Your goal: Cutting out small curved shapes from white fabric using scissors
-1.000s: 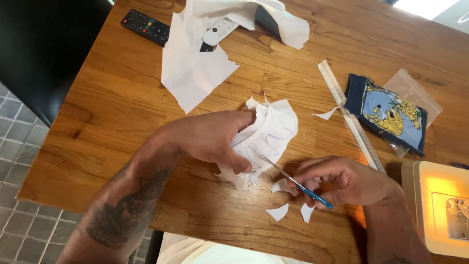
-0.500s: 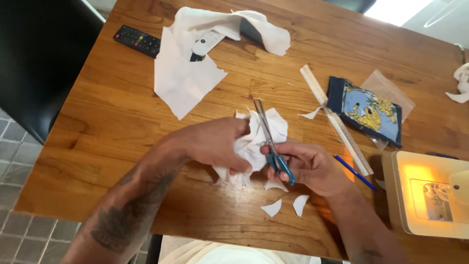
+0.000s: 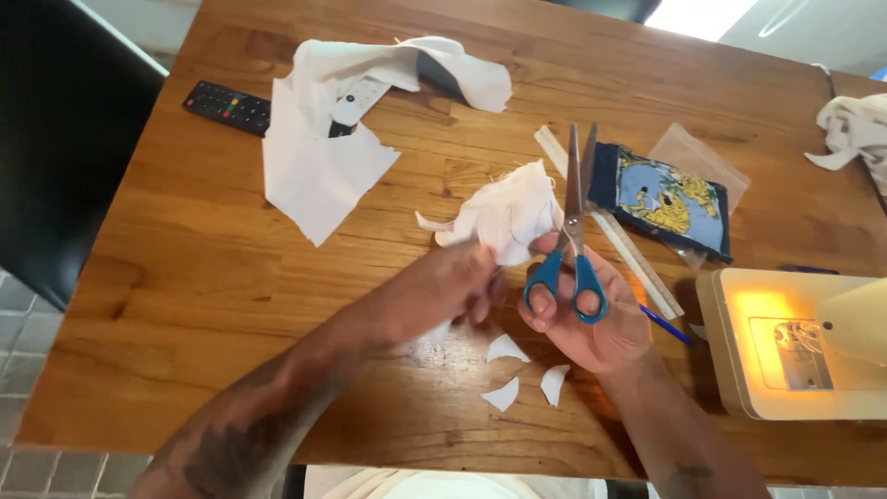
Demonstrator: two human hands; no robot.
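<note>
- Near edge of the desk [image 3: 185, 305]: three small white fabric offcuts [image 3: 506, 348] lie just in front of your hands.
- Your left hand [image 3: 453, 286] is clenched on the crumpled white fabric piece [image 3: 506, 212], holding it up above the desk's middle.
- Your right hand [image 3: 582, 314] grips the blue-handled scissors [image 3: 573, 231], fingers through the loops, blades nearly closed and pointing toward the far edge, beside the fabric piece.
- Step in hand, as judged: trimming the fabric piece between cuts; the next cut calls for opening the blades and turning the fabric edge into them.
- Right edge: a cream sewing machine [image 3: 785, 342] with its lamp lit; a blue pen [image 3: 665, 325] lies beside it.
- Further back: a pale ruler [image 3: 628, 259] and a dark patterned pouch [image 3: 665, 199].
- Far left corner: a larger white cloth [image 3: 314, 166] partly covers a black remote control [image 3: 226, 106].
</note>
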